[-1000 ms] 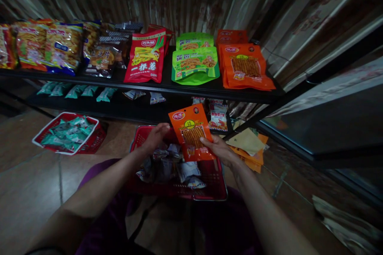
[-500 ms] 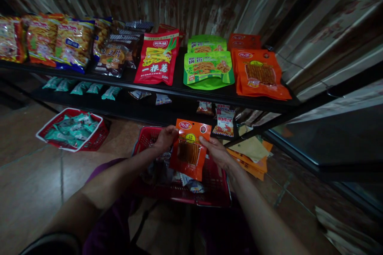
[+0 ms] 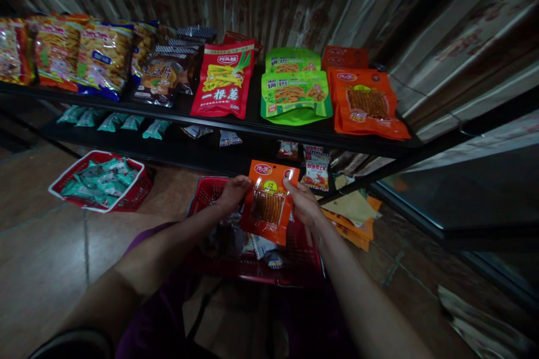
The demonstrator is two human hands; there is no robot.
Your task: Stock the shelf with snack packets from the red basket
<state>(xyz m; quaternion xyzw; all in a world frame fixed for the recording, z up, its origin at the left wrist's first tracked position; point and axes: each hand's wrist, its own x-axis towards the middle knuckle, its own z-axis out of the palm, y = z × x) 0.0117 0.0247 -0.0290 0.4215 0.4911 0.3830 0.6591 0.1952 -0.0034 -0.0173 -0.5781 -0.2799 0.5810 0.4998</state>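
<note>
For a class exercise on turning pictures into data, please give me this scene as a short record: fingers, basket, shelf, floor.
Left fingers: on orange packet, upper left edge
Right fingers: on its upper right edge
Held over: red basket with small packets
Upper shelf: red packet, green packets, shelved orange packets, others
Floor: white-rimmed basket of teal packets

An orange packet [image 3: 269, 207] partly blocks the near basket [image 3: 206, 193]; bare floor [image 3: 170, 196] allows passage leftward. The upper shelf [image 3: 254, 111] roofs the lower shelf [image 3: 244, 160].

Red baskets [image 3: 138, 189] — two, hands [image 3: 233, 192] — two
</note>
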